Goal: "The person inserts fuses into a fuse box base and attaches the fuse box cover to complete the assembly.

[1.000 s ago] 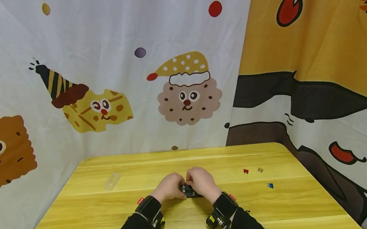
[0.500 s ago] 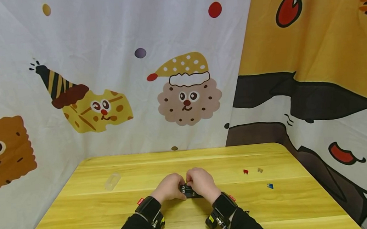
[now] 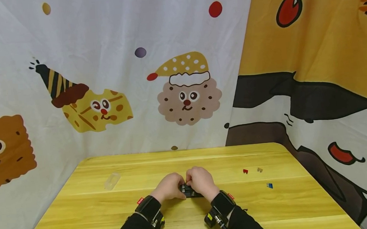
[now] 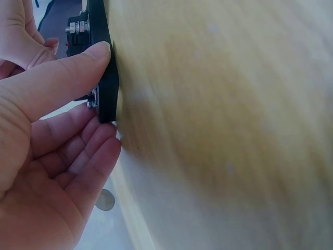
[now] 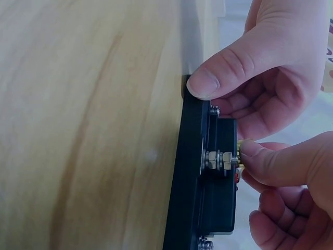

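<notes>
Head view shows both hands meeting over a black fuse block (image 3: 190, 191) lying flat near the front middle of the yellow table (image 3: 113, 211), much as half a second earlier; only the right wrist has edged slightly leftward. Left hand (image 3: 169, 187) clamps the block's end, thumb (image 4: 78, 70) on the near edge and fingers (image 4: 88, 151) behind. Right hand (image 3: 202, 182) pinches a small yellow piece (image 5: 240, 143) atop the block. Red fuse (image 3: 245, 171), tan fuse (image 3: 260, 170), blue fuse (image 3: 269, 185) and clear cover (image 3: 112, 181) lie well apart.
</notes>
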The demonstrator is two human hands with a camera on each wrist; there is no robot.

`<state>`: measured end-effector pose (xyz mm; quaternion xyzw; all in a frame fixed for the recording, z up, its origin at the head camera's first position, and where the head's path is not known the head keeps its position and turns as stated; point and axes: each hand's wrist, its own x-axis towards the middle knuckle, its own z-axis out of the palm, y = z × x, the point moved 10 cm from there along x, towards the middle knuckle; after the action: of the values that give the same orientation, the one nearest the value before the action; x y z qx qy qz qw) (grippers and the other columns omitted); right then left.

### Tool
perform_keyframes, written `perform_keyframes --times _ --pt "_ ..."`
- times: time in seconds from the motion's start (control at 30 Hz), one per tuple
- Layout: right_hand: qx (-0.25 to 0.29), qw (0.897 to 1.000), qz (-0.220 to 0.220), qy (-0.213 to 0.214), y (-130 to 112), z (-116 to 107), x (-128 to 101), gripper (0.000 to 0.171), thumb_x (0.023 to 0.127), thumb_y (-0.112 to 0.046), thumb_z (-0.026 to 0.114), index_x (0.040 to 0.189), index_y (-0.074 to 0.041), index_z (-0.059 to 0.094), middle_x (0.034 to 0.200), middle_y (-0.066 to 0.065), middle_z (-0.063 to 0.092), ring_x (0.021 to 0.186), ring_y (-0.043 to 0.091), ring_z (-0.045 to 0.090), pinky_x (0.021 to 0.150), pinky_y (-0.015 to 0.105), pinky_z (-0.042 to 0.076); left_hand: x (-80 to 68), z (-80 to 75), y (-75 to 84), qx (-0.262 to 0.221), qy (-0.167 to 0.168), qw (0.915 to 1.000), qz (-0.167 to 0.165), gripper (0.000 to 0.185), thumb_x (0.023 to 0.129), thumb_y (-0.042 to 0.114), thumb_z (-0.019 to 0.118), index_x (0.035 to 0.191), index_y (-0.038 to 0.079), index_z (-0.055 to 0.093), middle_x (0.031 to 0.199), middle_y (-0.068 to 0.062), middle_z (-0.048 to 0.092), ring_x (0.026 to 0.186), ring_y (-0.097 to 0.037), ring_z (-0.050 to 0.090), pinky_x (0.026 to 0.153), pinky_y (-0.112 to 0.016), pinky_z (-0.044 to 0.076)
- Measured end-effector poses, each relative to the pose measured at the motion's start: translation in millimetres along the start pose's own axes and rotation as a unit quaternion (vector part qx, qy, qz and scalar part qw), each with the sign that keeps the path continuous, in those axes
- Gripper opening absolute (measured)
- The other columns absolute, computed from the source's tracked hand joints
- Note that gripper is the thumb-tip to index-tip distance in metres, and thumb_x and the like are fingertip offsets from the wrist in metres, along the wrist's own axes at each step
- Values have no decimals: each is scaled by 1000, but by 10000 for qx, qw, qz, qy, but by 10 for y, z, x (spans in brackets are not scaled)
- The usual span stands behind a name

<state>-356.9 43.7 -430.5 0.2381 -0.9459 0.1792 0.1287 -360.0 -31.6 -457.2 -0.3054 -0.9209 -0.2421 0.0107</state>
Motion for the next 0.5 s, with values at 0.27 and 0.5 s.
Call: perform_keyframes --times 0.27,0.5 --pt "110 9999 -51 110 -9 -29 -17 22 75 -11 86 69 -17 66 68 -7 54 64 14 56 57 29 47 -8 -9 35 -29 -23 10000 22 30 61 16 94 77 8 70 67 6 57 60 -7 43 61 -24 40" --pt "248 9997 38 59 27 -4 -5 19 76 -11 85 70 -16 69 69 -8 54 66 13 56 59 29 47 -7 -8 17 -54 -38 10000 -2 30 61 16 94 78 8 70 67 6 57 60 -8 44 61 -24 40"
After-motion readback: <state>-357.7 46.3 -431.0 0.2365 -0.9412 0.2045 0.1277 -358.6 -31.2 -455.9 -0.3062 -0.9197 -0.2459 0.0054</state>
